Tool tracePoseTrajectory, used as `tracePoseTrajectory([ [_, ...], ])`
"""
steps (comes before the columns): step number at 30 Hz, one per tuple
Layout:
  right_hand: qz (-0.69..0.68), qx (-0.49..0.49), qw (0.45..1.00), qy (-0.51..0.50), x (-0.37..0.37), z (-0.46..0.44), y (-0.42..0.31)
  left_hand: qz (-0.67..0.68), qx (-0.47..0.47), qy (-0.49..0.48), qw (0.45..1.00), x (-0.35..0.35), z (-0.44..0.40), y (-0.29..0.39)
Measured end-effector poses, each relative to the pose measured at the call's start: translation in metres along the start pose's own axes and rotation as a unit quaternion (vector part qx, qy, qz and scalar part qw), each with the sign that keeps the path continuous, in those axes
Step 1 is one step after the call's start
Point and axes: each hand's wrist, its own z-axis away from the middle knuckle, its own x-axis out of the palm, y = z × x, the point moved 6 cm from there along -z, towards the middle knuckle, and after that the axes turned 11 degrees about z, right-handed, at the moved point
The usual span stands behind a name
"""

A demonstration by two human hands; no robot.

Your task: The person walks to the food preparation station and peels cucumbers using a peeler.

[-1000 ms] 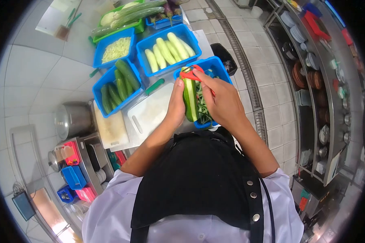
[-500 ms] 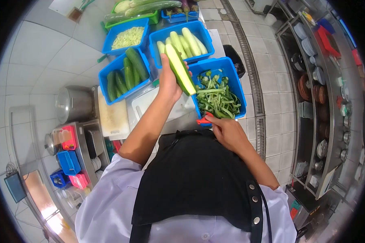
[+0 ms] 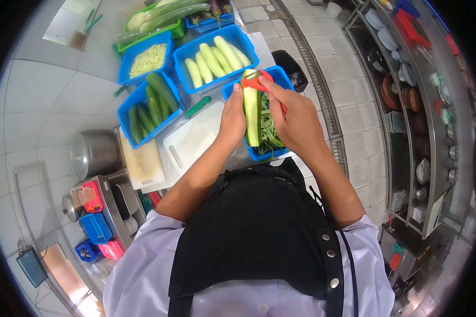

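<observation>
My left hand [image 3: 232, 121] is closed around a partly peeled cucumber [image 3: 252, 117], pale along the front with dark green skin at its edges. In my right hand [image 3: 296, 116] is a red peeler [image 3: 255, 82], its head against the cucumber's far end. Both are above a blue tub [image 3: 284, 75] that holds green peelings [image 3: 269, 129]. Beyond my left hand, a blue tub [image 3: 179, 53] contains several peeled cucumbers [image 3: 217, 59]. Another blue tub [image 3: 122, 113] to the left has several unpeeled dark green cucumbers [image 3: 154, 103].
A white cutting board [image 3: 193, 134] with a green-handled tool [image 3: 198, 106] lies left of my hands, beside a yellowed board [image 3: 143, 161]. Shredded pale vegetable [image 3: 148, 61] fills another tub. A metal pot [image 3: 95, 153] stands far left; a black bin [image 3: 291, 68] is behind the peelings.
My right hand has risen from the peelings tub's near edge and brought the peeler onto the cucumber's far end. The cucumber has turned more upright, and the view has shifted.
</observation>
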Motion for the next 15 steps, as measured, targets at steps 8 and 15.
tracePoseTrajectory([
  [8,0.01,-0.021,0.992,-0.123,0.03,0.067,0.016,0.074,0.006,0.069,0.995,-0.041,-0.037,0.001],
  [15,-0.08,0.09,0.959,-0.257,0.03,0.084,0.044,0.147,-0.01,0.089,0.985,-0.053,-0.054,0.014],
])
